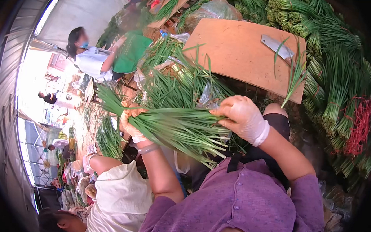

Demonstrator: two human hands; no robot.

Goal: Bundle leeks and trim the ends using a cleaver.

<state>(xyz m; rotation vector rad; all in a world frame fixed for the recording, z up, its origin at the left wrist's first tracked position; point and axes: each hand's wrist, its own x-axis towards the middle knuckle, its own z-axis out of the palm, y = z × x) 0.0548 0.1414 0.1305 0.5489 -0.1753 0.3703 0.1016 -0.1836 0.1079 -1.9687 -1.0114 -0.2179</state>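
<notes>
My left hand (131, 120), in a thin translucent glove, is wrapped round a thick bunch of garlic chives (172, 126). Its green leaves stick out to the left of my fist, and the pale stem ends fan out to the right. My right hand (242, 119), gloved too, has its fingers pinched at the upper edge of the bunch, near the stem ends, on a garlic chive stalk. Below and behind the bunch lies a loose heap of garlic chives (170, 90).
A wooden board (235, 51) bears a cleaver (277, 47) and a few loose stalks. Tied bundles of chives (334, 77) are piled at the right, with red ties (359, 125) on them. One person (94, 61) sits at the far left; another in white (120, 196) is close beside me.
</notes>
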